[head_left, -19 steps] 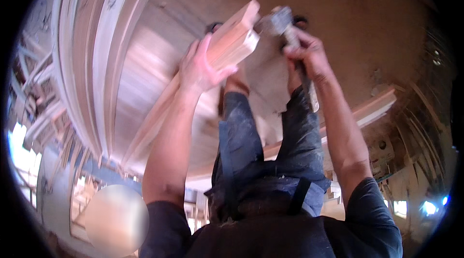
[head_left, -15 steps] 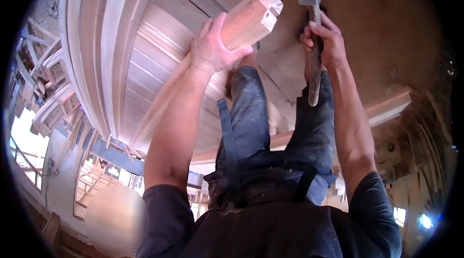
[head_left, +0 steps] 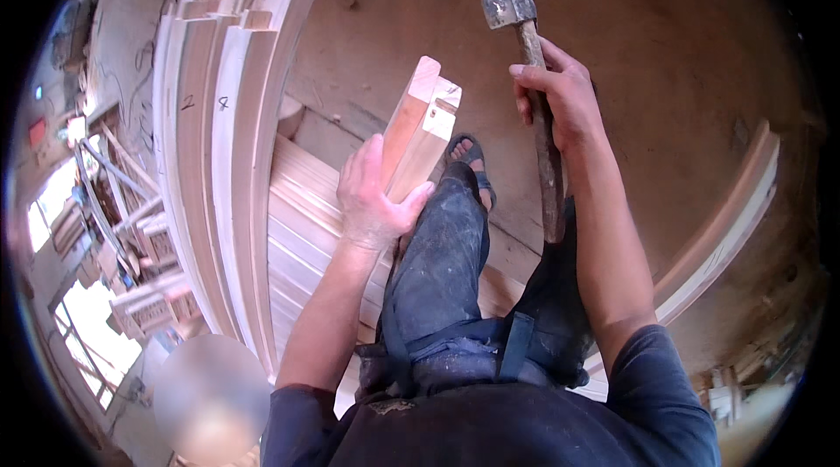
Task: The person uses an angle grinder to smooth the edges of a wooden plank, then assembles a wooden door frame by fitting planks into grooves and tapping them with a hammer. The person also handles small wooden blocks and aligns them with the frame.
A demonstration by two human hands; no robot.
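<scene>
Right hand (head_left: 567, 101) around a hammer (head_left: 545, 150)

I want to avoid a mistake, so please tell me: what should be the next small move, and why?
Perhaps slide the left hand slightly back along the timber: the fingers grip near the notched end, and the right hand holds a hammer.

A pinkish, pale wooden piece (head_left: 411, 141) slants up rightward at upper centre, its stepped end slotted; rightward, apart, a worn hammer (head_left: 544, 143) tilts, grey head uppermost.
</scene>
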